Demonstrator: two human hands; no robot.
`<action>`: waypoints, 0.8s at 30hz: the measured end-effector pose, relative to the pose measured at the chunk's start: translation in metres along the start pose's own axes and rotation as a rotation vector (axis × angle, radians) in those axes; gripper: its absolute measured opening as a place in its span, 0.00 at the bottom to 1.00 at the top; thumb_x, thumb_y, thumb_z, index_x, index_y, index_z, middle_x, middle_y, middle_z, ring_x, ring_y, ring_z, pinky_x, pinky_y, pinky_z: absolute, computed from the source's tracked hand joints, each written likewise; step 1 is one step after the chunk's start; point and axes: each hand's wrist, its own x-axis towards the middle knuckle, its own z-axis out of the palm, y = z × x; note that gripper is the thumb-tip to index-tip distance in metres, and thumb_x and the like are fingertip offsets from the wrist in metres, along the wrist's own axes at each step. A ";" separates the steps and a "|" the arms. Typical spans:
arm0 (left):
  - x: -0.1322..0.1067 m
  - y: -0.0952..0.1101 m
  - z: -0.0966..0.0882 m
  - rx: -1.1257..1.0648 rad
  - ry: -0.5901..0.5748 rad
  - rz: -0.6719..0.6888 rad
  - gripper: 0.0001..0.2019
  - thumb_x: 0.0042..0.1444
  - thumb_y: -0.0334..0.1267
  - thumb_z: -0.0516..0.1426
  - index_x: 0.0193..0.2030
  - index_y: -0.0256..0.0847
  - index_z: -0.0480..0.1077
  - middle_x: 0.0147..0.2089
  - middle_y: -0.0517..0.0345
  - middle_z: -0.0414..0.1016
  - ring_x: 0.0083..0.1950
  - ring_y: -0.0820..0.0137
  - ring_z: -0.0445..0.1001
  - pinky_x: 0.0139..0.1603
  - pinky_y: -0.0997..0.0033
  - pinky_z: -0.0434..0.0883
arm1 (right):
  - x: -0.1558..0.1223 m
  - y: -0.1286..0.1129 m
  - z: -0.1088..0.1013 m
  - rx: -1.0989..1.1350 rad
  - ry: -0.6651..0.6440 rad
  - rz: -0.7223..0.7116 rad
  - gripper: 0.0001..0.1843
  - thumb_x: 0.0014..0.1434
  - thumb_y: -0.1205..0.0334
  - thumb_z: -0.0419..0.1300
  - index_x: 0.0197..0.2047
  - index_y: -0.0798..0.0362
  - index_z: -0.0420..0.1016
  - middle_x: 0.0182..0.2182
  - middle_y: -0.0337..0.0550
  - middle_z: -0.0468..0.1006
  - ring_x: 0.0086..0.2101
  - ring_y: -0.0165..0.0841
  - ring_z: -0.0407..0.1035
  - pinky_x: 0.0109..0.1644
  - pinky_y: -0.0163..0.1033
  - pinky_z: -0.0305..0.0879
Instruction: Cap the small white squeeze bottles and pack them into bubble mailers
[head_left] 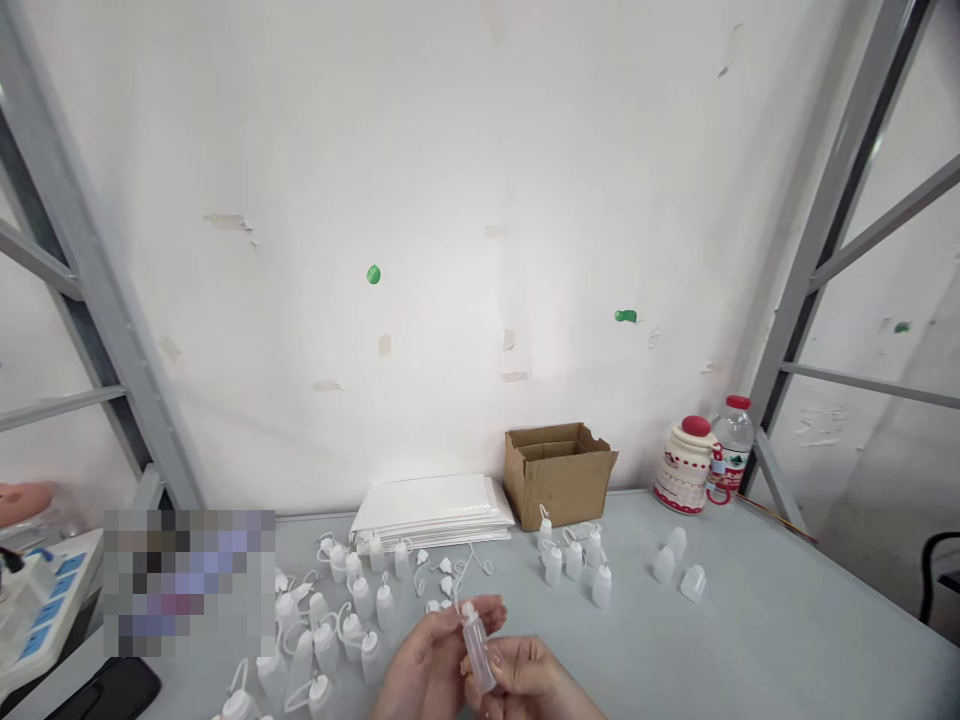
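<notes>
Holding a small translucent bottle (478,652) over the grey table (750,650), the right hand (534,676) pinches its body; the left hand (426,660) curls beside its neck, grip unclear. Standing corded bottles (326,650) appear done; loose corded caps (446,566) lie apparently unfitted, indicating work partway.

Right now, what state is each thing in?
Held bottle: tilted, nozzle up
Right grip: closed on it
Left grip: cupped beside it
Left bottles: mostly upright
Rightmost pieces: two upright, one tipped
Carton: open
Jar: lidded, upright
Water bottle: capped, upright
White stack: flat
Phone: flat
</notes>
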 end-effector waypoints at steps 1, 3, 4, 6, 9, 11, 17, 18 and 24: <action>0.000 0.000 0.000 -0.010 -0.009 -0.013 0.14 0.44 0.36 0.55 0.36 0.30 0.76 0.37 0.47 0.78 0.46 0.65 0.70 0.48 0.70 0.63 | 0.000 -0.001 0.001 0.009 -0.010 0.005 0.18 0.35 0.56 0.71 0.25 0.63 0.78 0.17 0.40 0.72 0.16 0.20 0.59 0.22 0.29 0.50; -0.002 0.001 0.001 -0.030 -0.032 -0.028 0.15 0.44 0.35 0.54 0.37 0.30 0.75 0.37 0.46 0.78 0.45 0.65 0.71 0.48 0.70 0.63 | -0.001 -0.002 0.003 0.021 -0.034 0.012 0.18 0.35 0.56 0.72 0.26 0.62 0.78 0.17 0.39 0.71 0.16 0.20 0.58 0.23 0.29 0.50; -0.003 0.001 0.002 -0.040 -0.048 -0.032 0.15 0.44 0.35 0.54 0.38 0.30 0.75 0.37 0.46 0.78 0.44 0.65 0.71 0.48 0.70 0.63 | -0.001 -0.002 0.003 0.027 -0.042 0.011 0.18 0.35 0.56 0.72 0.26 0.63 0.78 0.16 0.39 0.71 0.16 0.20 0.58 0.23 0.29 0.50; -0.004 0.001 0.004 -0.057 -0.077 -0.042 0.16 0.44 0.36 0.55 0.38 0.31 0.75 0.36 0.48 0.77 0.40 0.66 0.72 0.45 0.70 0.64 | -0.002 -0.002 0.003 0.040 -0.052 0.009 0.18 0.37 0.56 0.71 0.26 0.63 0.78 0.15 0.39 0.70 0.16 0.20 0.57 0.23 0.29 0.50; -0.004 0.000 0.004 -0.058 -0.101 -0.049 0.15 0.43 0.37 0.56 0.37 0.31 0.76 0.34 0.50 0.76 0.35 0.68 0.72 0.41 0.70 0.64 | -0.001 -0.001 0.002 0.063 -0.057 0.011 0.19 0.36 0.56 0.72 0.27 0.64 0.78 0.16 0.39 0.70 0.16 0.20 0.57 0.22 0.30 0.50; -0.002 0.000 0.003 -0.040 -0.109 -0.036 0.16 0.42 0.37 0.57 0.38 0.31 0.75 0.34 0.51 0.76 0.35 0.69 0.71 0.41 0.71 0.64 | 0.000 -0.001 0.000 0.056 -0.051 0.006 0.19 0.35 0.56 0.72 0.27 0.63 0.78 0.16 0.39 0.70 0.15 0.20 0.57 0.22 0.30 0.50; -0.001 0.001 0.000 0.055 -0.111 0.066 0.19 0.44 0.40 0.57 0.44 0.36 0.73 0.37 0.52 0.75 0.36 0.68 0.70 0.36 0.71 0.64 | 0.004 0.003 -0.006 -0.103 0.018 -0.095 0.18 0.39 0.54 0.70 0.29 0.60 0.78 0.20 0.40 0.74 0.19 0.23 0.63 0.25 0.30 0.54; -0.002 0.001 0.001 0.066 -0.101 0.082 0.18 0.45 0.40 0.57 0.44 0.37 0.73 0.38 0.52 0.75 0.38 0.68 0.70 0.37 0.71 0.64 | 0.004 0.003 -0.007 -0.126 0.039 -0.118 0.17 0.39 0.55 0.70 0.28 0.59 0.77 0.21 0.40 0.74 0.20 0.23 0.64 0.26 0.30 0.56; -0.007 0.002 0.002 0.085 -0.069 0.109 0.14 0.45 0.37 0.56 0.38 0.35 0.75 0.41 0.50 0.76 0.46 0.64 0.68 0.40 0.70 0.63 | 0.005 0.005 -0.010 -0.244 0.094 -0.208 0.14 0.40 0.56 0.70 0.29 0.56 0.77 0.21 0.38 0.74 0.25 0.28 0.68 0.29 0.32 0.60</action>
